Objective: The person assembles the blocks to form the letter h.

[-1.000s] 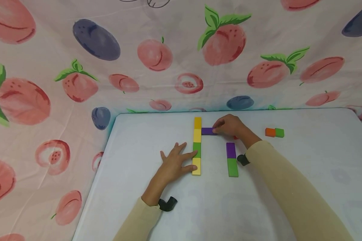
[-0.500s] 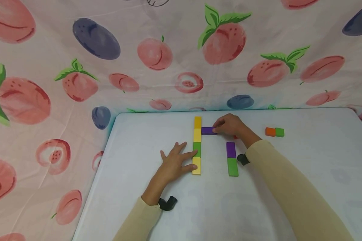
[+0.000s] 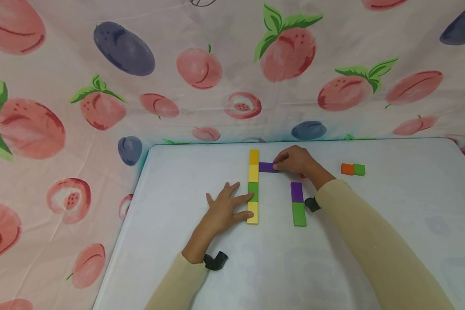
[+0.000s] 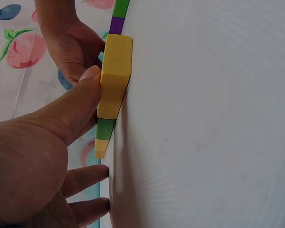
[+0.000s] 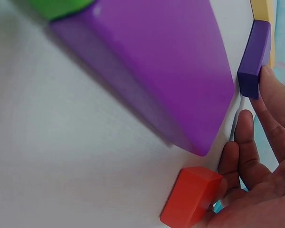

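On the white table, a column of blocks runs away from me: two yellow blocks at the far end, a green block (image 3: 253, 187) and a near yellow block (image 3: 254, 207). My left hand (image 3: 222, 211) lies beside it with fingers spread, index finger on the green block and thumb on the near yellow one. A purple block (image 3: 266, 167) juts rightward from the column's second yellow block (image 3: 253, 173). Its right end is pinched between thumb and fingers of my right hand (image 3: 296, 160). Beneath that hand sits a red block (image 5: 190, 194), mostly hidden in the head view.
Nearer me and right of the column, another purple block (image 3: 297, 192) stands end to end with a green block (image 3: 299, 214). Farther right, an orange block (image 3: 347, 169) touches a small green block (image 3: 359, 169). A fruit-print cloth (image 3: 224, 43) hangs behind the table (image 3: 402, 215).
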{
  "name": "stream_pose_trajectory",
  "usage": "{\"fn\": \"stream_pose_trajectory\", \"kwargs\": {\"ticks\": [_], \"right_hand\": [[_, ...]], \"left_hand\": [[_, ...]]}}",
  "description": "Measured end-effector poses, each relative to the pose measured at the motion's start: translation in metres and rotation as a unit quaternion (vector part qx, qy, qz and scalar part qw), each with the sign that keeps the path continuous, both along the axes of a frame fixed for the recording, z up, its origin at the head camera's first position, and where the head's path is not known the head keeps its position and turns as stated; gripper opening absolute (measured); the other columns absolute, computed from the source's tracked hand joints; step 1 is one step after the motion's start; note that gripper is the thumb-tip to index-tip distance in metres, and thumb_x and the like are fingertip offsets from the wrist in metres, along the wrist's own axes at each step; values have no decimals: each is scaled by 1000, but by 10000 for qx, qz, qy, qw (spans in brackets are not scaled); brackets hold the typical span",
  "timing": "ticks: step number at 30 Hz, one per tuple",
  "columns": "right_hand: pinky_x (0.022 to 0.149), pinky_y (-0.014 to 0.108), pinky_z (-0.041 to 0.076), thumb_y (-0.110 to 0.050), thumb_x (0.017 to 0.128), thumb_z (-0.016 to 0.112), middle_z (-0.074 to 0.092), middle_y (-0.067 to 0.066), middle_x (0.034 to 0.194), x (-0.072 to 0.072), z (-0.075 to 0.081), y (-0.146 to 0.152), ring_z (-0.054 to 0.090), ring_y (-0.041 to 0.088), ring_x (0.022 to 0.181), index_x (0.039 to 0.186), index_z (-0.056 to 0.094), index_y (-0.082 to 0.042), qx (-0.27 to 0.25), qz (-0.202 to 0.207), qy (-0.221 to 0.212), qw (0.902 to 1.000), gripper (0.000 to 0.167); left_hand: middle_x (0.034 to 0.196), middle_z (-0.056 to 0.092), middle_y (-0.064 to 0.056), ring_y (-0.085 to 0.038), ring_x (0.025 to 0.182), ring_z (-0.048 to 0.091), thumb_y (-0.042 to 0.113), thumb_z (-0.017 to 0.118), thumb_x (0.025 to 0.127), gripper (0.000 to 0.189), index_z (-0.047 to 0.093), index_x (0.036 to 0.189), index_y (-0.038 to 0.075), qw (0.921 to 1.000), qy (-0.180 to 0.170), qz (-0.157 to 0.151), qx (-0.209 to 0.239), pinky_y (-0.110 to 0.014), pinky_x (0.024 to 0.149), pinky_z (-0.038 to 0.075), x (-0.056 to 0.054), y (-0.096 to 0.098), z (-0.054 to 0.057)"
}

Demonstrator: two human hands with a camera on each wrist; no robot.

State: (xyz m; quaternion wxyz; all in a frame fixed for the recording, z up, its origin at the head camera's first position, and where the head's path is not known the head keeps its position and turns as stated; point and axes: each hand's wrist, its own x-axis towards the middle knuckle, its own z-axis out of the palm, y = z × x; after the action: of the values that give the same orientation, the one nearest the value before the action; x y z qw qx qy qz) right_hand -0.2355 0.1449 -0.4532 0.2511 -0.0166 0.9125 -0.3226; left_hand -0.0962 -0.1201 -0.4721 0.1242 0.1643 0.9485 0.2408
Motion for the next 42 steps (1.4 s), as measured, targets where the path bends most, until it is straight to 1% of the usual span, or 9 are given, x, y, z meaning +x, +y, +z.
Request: {"fn": "stream_pose_trajectory", "kwargs": {"ticks": [12,20,25,30,32,37,42], "right_hand": [[100,44,49,-33,94,74,68,9,123,-1,-2,0,53,29,117,123,74,-17,17,-33,-44,10000,34],[98,42,49,-34,94,74,68,9,122,0,1,0,54,29,116,124,74,-16,-29,-46,-33,10000,35],[99,44,49,-37,95,72,68,9,127,1,2,4,53,30,117,126,73,-17,-114,-44,26,9999,37],[105,48,47,-41,95,71,66,8,131,-1,4,12,52,30,119,126,72,-19,-199,-112,154,9996,38],[105,49,48,-42,96,70,66,9,132,-1,6,16,52,31,120,126,72,-18,-201,-102,206,9995,39],[98,45,52,-45,99,66,67,8,127,0,14,27,57,29,116,128,71,-19,-99,-36,346,9993,40],[94,45,52,-47,100,62,70,8,121,0,18,43,61,27,110,128,72,-16,-9,261,668,9974,43]], "left_hand": [[165,37,-10,-41,156,21,52,74,89,58,59,143,37,10000,5,2,-45,-87,107,5,0,0,-1],[165,36,-9,-41,157,21,52,74,90,58,59,144,37,10000,-18,21,-47,-87,107,5,0,1,0],[165,36,-9,-41,157,20,51,74,90,58,59,144,37,10000,-32,22,-47,-87,107,5,0,1,0],[165,36,-9,-41,157,20,51,74,89,58,59,144,37,10000,-54,52,-49,-87,108,5,0,2,2],[165,36,-9,-41,157,20,51,74,89,58,59,143,37,9999,-60,64,-53,-87,108,4,0,2,3],[165,36,-9,-41,157,20,50,75,89,58,59,143,37,10000,-62,62,-47,-87,108,4,0,2,3],[165,37,-10,-41,157,21,49,75,89,58,60,143,36,10000,-41,43,10,-87,107,4,1,2,2]]}}
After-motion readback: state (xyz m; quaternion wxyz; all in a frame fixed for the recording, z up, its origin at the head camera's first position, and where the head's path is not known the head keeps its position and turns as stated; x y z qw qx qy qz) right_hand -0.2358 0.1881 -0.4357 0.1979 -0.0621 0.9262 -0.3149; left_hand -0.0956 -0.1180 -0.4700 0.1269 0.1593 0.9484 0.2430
